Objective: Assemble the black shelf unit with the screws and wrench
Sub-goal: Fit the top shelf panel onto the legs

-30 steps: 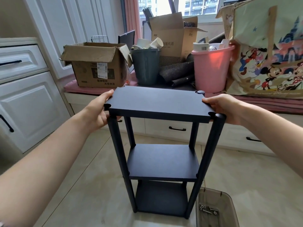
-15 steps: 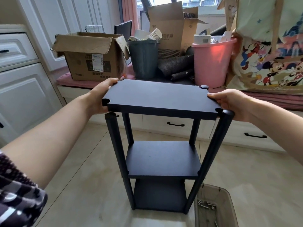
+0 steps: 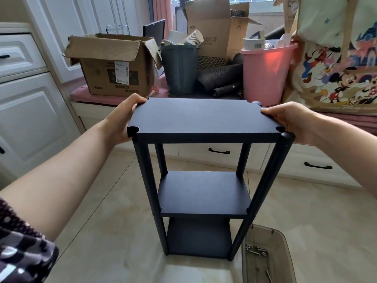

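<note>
i've got the top panel [image 3: 201,116] of the black shelf unit [image 3: 201,180] held between both hands. my left hand [image 3: 124,117] grips its left short edge, thumb curled over the far corner; my right hand [image 3: 289,121] grips the right short edge, thumb lying on top near the far right corner, fingers underneath where i can't see them. the unit stands upright on the tiled floor [image 3: 114,211] in front of me, with the middle shelf [image 3: 204,193] and the bottom shelf [image 3: 199,235] already sitting between the four posts.

the step in hand, as i judge it, is seating this panel so each scooped corner hugs its post. the near left notch [image 3: 133,131] sits over the near left post [image 3: 150,186], but the near right post [image 3: 286,137] stands just outside its notch and leans outward — so the panel isn't square yet. the far right post top [image 3: 257,103] pokes up just beside its corner.

to do it well i'd keep the panel level, draw the right post in toward the notch and press down evenly rather than forcing one side. only then fetch hardware — the screws [image 3: 256,250] lie loose in the clear plastic bin [image 3: 285,254] near the unit's right foot. i can't pick out the wrench for certain.
</note>
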A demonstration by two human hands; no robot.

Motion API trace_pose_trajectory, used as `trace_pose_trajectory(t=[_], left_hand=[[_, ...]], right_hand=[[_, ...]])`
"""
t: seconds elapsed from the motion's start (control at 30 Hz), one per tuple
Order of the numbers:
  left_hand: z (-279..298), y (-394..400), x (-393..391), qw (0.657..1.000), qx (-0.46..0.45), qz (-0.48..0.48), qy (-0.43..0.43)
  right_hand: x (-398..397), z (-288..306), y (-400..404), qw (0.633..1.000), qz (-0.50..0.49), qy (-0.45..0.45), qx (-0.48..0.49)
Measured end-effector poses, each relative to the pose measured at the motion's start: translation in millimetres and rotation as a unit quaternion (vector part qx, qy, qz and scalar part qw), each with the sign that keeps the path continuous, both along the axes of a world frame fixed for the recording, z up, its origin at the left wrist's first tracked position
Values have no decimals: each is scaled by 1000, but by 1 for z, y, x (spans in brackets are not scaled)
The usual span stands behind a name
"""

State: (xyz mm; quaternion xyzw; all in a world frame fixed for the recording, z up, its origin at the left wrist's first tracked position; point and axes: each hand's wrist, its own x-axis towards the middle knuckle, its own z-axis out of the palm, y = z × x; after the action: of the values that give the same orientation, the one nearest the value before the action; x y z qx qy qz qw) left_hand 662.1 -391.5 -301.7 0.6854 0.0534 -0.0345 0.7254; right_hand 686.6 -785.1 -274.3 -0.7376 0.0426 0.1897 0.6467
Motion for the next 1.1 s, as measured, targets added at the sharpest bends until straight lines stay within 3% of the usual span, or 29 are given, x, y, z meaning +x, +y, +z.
trace_pose_trajectory(t=[0.2,0.37,0.73,0.87,1.1], left_hand=[[4,-10,2,998,-7,36,53],[10,-11,11,997,8,62,36],[16,-11,14,997,5,56,45],[17,-12,17,997,-9,58,49],[8,-12,11,998,-27,55,32]], right_hand=[[-2,-2,1,997,-7,14,75],[-3,-3,2,993,-11,19,113],[-7,0,8,994,-37,9,98],[-9,5,14,999,-38,3,24],[-7,13,19,997,-67,-50,-7]])
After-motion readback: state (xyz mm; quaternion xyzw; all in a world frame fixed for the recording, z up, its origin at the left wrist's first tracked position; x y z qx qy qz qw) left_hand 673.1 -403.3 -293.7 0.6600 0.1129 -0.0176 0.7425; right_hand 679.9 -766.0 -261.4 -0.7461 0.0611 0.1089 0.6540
